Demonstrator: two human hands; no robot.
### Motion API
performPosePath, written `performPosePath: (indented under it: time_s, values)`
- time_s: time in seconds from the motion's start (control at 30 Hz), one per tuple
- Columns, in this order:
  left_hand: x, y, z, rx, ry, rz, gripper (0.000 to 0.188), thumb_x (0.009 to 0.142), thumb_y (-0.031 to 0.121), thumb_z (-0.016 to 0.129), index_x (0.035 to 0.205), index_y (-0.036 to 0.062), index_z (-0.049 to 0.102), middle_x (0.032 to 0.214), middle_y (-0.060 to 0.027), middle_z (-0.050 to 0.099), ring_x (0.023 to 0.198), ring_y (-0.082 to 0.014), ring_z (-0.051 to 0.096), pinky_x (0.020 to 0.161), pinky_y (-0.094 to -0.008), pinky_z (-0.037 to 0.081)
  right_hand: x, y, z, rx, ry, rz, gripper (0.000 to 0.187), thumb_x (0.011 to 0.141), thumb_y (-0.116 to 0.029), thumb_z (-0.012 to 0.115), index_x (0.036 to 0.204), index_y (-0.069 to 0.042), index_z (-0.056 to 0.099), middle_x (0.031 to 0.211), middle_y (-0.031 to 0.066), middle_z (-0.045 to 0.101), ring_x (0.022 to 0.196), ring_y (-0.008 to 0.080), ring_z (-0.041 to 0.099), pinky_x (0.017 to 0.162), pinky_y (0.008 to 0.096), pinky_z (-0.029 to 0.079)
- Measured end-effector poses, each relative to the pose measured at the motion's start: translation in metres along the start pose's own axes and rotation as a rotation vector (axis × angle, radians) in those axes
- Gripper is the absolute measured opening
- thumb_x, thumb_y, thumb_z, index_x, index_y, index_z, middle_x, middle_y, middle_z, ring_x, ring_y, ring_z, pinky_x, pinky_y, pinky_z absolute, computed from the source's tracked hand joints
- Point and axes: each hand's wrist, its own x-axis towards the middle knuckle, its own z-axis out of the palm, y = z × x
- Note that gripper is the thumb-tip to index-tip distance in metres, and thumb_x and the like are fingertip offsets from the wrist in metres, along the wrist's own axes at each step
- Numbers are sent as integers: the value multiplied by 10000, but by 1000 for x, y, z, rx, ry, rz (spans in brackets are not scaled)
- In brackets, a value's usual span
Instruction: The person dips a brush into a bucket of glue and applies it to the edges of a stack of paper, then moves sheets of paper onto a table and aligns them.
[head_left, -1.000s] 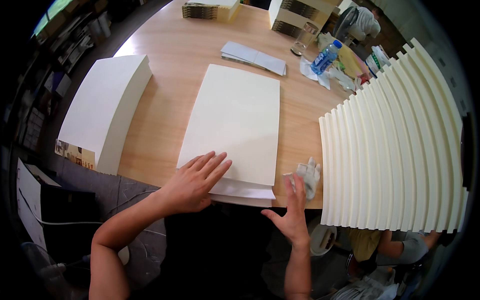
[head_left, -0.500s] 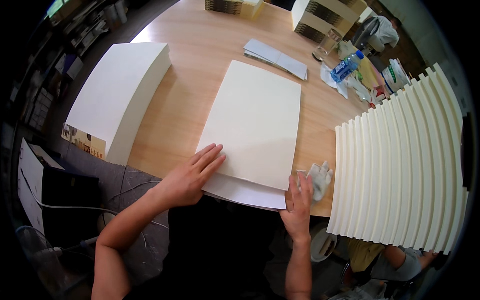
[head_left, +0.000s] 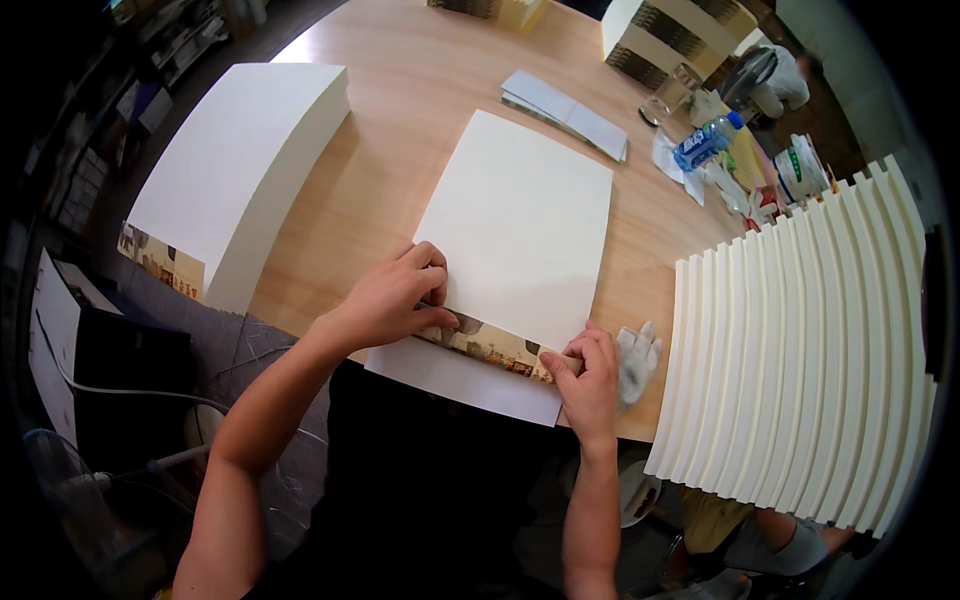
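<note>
A large white sheet [head_left: 520, 215] lies on the wooden table [head_left: 400, 110] in front of me. Its near edge is lifted, showing a strip of printed picture [head_left: 490, 345] and a white sheet [head_left: 455, 375] beneath that overhangs the table edge. My left hand [head_left: 395, 295] pinches the lifted edge at its left end. My right hand [head_left: 585, 375] grips the same edge at its right end, next to a crumpled white cloth [head_left: 635, 355].
A thick stack of white sheets [head_left: 235, 170] lies at the left. Fanned white folded sheets [head_left: 810, 330] fill the right side. Folded papers [head_left: 565, 100], a glass [head_left: 665, 95], a plastic bottle [head_left: 705, 143] and boxes [head_left: 680, 35] stand at the back.
Both hands went from lying flat on the sheet's near edge to gripping it. The edge is now lifted, and a printed strip shows beneath. The view has come closer.
</note>
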Motion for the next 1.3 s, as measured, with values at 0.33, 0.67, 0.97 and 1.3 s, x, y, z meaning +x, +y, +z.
performPosePath:
  time_s: [0.33, 0.67, 0.97, 1.3]
  values:
    - [4, 2, 5, 53, -44, -113, 337, 821, 271, 866, 774, 70, 601, 1068, -74, 611, 993, -297, 602, 805, -413, 501, 7, -3, -3, -153, -56, -41, 282, 838, -161, 838, 791, -17, 600, 950, 126, 615, 1125, 388, 593, 951, 480, 480]
    - [90, 51, -6, 837, -638, 623, 901, 821, 393, 826, 1594, 424, 365, 1379, -101, 603, 1130, -273, 675, 977, -399, 493, 11, 8, -11, -264, -46, -198, 234, 881, -183, 805, 904, -22, 636, 988, 127, 646, 1079, 356, 618, 896, 451, 507]
    - [119, 76, 19, 1002, -874, 776, 1209, 641, 311, 959, 1582, 617, 264, 1190, -8, 655, 1083, -227, 668, 933, -344, 466, -23, 44, -59, -464, 58, -58, 170, 919, -110, 727, 1063, -21, 712, 1004, 134, 692, 915, 344, 668, 796, 439, 542]
    - [126, 70, 17, 906, -801, 883, 867, 573, 337, 959, 1362, 435, 612, 1132, 13, 650, 1076, -201, 663, 914, -373, 448, -26, -3, -24, -421, -20, -582, 156, 905, -64, 694, 1044, 6, 704, 1007, 126, 669, 911, 316, 653, 776, 428, 532]
